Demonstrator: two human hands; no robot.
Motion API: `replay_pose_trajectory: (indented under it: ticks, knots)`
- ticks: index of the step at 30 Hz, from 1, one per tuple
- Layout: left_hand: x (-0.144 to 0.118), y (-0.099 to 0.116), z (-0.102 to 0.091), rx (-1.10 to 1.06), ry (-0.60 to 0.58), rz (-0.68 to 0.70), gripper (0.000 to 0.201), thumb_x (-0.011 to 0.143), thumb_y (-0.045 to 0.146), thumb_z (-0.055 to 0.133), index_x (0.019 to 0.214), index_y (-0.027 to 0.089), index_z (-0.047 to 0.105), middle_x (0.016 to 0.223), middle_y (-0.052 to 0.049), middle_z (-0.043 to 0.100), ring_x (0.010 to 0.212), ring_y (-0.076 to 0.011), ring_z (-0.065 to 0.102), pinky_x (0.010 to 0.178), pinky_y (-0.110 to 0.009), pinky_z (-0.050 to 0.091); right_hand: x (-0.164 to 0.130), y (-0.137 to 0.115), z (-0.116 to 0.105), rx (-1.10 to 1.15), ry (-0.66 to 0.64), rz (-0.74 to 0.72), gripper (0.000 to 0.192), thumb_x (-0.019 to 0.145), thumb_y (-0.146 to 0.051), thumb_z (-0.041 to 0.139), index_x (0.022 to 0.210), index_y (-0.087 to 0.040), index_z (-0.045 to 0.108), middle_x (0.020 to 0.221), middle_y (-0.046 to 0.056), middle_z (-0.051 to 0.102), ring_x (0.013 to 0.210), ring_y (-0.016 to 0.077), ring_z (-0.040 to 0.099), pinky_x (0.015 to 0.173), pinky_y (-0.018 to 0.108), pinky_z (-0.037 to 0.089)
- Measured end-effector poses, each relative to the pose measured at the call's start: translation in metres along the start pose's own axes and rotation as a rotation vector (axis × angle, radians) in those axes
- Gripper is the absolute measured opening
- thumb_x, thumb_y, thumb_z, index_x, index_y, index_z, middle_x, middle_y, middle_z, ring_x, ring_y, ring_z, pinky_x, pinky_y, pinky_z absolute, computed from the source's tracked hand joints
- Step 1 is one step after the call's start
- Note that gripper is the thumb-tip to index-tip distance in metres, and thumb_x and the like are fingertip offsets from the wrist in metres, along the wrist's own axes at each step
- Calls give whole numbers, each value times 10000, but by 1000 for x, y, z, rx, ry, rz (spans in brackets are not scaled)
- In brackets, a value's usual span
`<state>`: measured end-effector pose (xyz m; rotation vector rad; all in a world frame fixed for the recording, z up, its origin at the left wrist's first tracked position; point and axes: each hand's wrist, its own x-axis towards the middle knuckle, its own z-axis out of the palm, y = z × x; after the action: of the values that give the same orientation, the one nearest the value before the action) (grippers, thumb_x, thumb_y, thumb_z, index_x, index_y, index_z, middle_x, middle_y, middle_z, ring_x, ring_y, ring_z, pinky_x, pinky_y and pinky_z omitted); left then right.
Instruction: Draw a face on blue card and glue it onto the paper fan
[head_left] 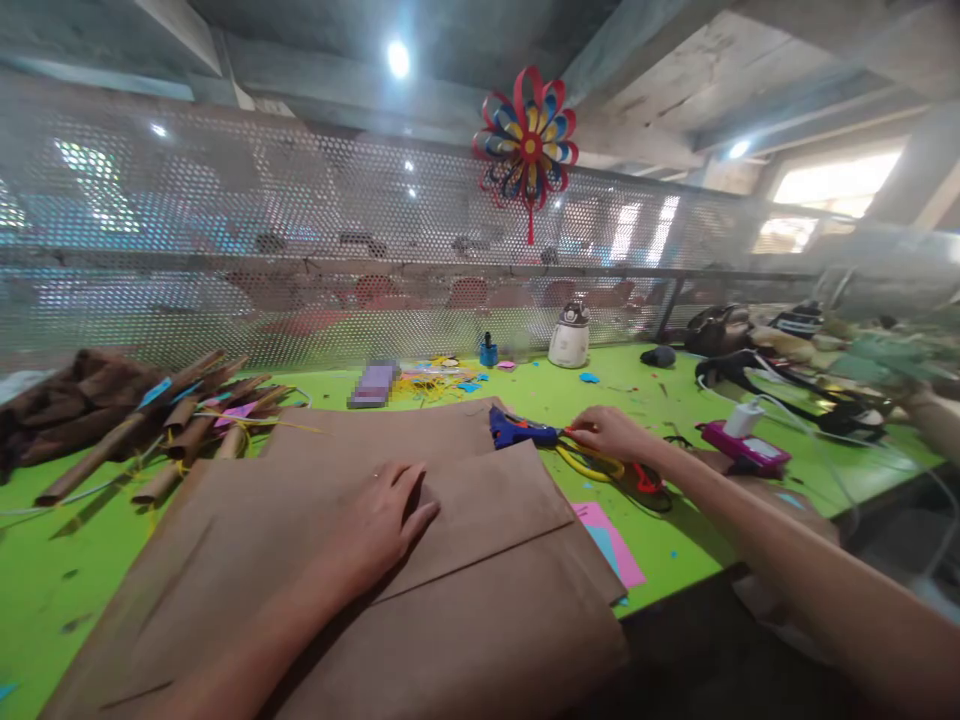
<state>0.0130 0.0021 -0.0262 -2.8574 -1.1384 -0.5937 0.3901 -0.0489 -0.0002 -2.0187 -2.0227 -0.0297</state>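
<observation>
My left hand (394, 515) lies flat on a large folded sheet of brown paper (480, 590), fingers loosely extended and thumb apart. To the right, my right hand (611, 435) pinches with its fingertips at the near end of a blue glue gun (521, 430), which lies at the paper's upper edge. Part of the grip is hidden by the fingers. Just below that hand are a yellow looped handle or cord (589, 466) and a red-handled tool (649, 480). Pink and blue paper pieces (611, 550) stick out from under the brown sheet.
Rolled brown paper tubes (184, 430) lie at the left on the green table (45, 570). Toward the back are yellow scraps (435, 385), a small blue bottle (488, 352) and a white container (570, 338). A magenta power strip (746, 447) and bags (787, 370) are at right.
</observation>
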Motion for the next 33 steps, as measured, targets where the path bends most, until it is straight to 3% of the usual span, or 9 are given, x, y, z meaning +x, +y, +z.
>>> replay_pose_trajectory:
  ticks: [8,14,21,24,27,33]
  knots:
    - [0,-4,4,-83,20,-2,378,926,393,436,1200,149,530,1146,-125,570,1055,-256,575,928,-408,470,-2,11,-5,63,-8,15,309,859,-312,492,913,-167,759,964,83,756,813,209,684,697,271,488]
    - [1,-3,2,-104,28,-18,340,929,403,423,1166,179,517,1127,-101,564,1037,-245,575,927,-400,464,-7,47,-12,41,61,99,354,861,-320,459,913,-134,756,921,101,757,795,221,680,713,292,489]
    - [1,-1,0,-85,10,-27,368,926,444,439,1140,161,536,1112,-108,563,1035,-256,555,926,-411,452,-34,85,-39,-34,81,235,415,856,-372,435,905,-112,755,901,122,754,788,256,681,698,328,478]
    - [2,-1,0,-78,2,-19,393,929,441,432,1169,149,539,1106,-112,552,1024,-257,553,928,-418,447,-45,84,-44,-64,12,257,420,854,-384,440,889,-109,757,835,115,754,729,240,681,651,310,468]
    - [3,0,-2,-83,9,-8,394,919,436,442,1166,151,557,1071,-108,553,997,-255,559,915,-416,451,-49,74,-36,-88,-94,262,411,841,-434,477,846,-138,762,820,104,755,727,231,682,643,294,463]
    - [4,1,-4,-141,20,-97,382,878,461,461,1092,167,578,1009,-87,520,953,-263,560,874,-420,453,-46,56,-9,-170,-186,371,506,727,-435,622,1063,-65,700,1011,209,714,905,316,670,731,344,469]
